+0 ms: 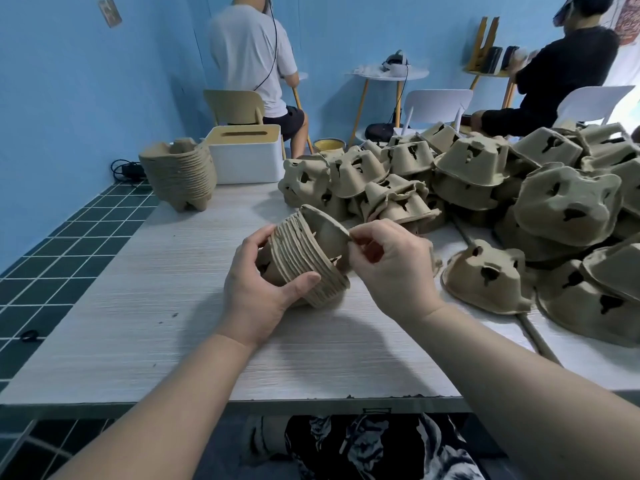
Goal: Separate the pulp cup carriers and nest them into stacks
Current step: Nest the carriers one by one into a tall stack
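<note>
Both hands on a nested stack of carriers, held on its side over the table.

I see the left hand (258, 289) wrapped round the nested stack (304, 261), thumb across the ribbed rims in front, fingers curled behind. Right hand (391, 268) pinches the rim of the top carrier (323, 226), which sits tilted and only part seated in the stack. The stack looks to be just above the table (156, 306); I can't tell if its lower edge touches. Right of the stack: a big loose pile of carriers (502, 202), mostly upside down. Far left of the stack, at the table's back edge, a finished stack (180, 171) stands just beside a white tissue box (246, 152). Two seated people behind the table.
</note>
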The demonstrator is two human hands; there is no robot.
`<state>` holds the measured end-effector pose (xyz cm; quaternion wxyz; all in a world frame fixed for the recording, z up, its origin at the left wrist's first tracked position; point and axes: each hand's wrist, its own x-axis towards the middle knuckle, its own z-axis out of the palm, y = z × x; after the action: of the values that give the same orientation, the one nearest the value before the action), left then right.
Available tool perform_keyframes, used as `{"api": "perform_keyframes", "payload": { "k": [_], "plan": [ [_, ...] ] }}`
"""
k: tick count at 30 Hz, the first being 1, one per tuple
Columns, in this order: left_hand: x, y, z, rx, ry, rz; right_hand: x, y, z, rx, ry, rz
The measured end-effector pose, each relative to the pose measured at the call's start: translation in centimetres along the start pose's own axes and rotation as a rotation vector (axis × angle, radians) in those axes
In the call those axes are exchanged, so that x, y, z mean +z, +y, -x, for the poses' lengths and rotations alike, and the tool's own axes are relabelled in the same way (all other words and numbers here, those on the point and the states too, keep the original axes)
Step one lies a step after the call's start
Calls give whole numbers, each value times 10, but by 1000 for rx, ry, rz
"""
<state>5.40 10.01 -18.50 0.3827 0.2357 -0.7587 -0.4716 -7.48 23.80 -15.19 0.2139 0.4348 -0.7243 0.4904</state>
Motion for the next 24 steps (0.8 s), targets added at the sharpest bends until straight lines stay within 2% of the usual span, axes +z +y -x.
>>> {"api": "perform_keyframes", "payload": {
  "k": [6,12,15,20,24],
  "plan": [
    [-7,15,-6,1,-58,-182,6,6,10,-11,-116,-47],
    [-3,55,-26,140,-171,-402,1,6,12,-41,-200,-88],
    [9,59,-28,124,-267,-534,-2,5,11,-37,-265,-88],
    [10,59,-28,63,-272,-621,-15,11,9,31,-416,-70],
    [9,62,-28,49,-278,-631,-27,27,-6,-7,-188,85]
  ]
}}
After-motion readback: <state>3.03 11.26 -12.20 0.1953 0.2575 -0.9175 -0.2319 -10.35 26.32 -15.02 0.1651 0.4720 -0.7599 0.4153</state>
